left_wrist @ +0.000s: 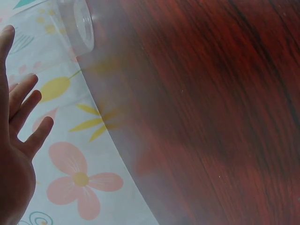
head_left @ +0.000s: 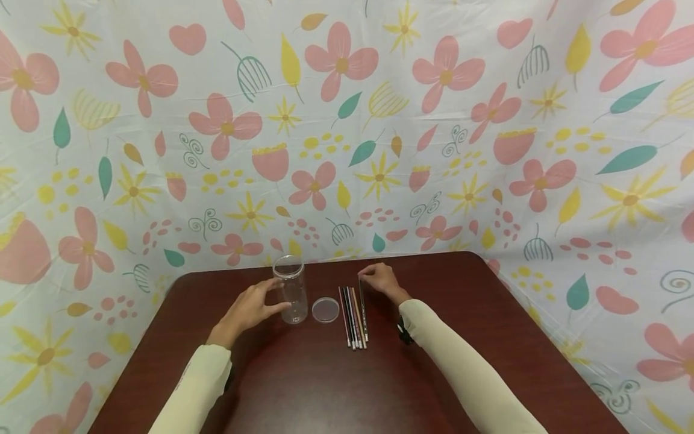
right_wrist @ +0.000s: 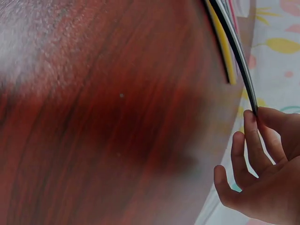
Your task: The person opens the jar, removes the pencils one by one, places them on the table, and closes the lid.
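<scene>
A clear plastic jar point(head_left: 293, 295) stands on the table without its lid. My left hand point(head_left: 252, 308) is beside it, thumb and fingers spread around its near side; whether they touch the jar I cannot tell. In the left wrist view, the fingers point(left_wrist: 29, 103) look loose and apart, with the jar's edge point(left_wrist: 84, 28) above. Right of the jar lies a round clear lid point(head_left: 326, 310). Beyond that, several pencils point(head_left: 352, 316) lie side by side. At the right of this row, my right hand point(head_left: 381, 281) pinches the far tip of a dark pencil point(right_wrist: 241, 58) between thumb and index finger.
The dark red-brown wooden table point(head_left: 347, 386) reaches back to a flower-printed cloth point(head_left: 347, 150), which hangs behind and along both sides. A black band point(head_left: 403, 331) is on the right wrist.
</scene>
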A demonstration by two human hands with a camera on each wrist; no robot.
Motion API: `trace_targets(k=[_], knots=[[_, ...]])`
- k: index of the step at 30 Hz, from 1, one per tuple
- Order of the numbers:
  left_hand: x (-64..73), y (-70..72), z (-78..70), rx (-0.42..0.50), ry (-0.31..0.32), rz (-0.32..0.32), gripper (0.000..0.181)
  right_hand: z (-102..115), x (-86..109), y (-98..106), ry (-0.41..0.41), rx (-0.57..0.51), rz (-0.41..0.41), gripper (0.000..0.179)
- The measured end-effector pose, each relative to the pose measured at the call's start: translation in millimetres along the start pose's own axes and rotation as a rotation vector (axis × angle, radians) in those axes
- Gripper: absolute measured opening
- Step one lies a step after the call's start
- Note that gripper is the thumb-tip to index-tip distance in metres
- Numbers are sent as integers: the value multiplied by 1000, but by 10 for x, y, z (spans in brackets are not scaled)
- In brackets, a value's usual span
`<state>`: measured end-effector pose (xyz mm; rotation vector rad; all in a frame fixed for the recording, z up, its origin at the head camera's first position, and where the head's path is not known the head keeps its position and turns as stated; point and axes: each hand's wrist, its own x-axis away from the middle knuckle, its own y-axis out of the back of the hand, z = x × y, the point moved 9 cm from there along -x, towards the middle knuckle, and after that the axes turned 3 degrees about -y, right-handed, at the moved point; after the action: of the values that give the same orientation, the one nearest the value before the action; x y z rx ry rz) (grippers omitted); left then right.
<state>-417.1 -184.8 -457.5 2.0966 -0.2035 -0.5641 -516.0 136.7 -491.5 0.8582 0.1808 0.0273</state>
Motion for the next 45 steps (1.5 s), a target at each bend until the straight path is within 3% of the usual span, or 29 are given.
trace_targets(k=[10, 38, 45], knots=[[-13, 6, -11, -3, 6, -1, 68, 1, 61, -147, -28, 26, 29, 15], [3, -32, 46, -16, 20, 10, 69, 23, 110, -218, -13, 102, -2, 13], [-2, -28, 47, -5, 24, 4, 68, 87, 86, -181, 64, 55, -52, 15]])
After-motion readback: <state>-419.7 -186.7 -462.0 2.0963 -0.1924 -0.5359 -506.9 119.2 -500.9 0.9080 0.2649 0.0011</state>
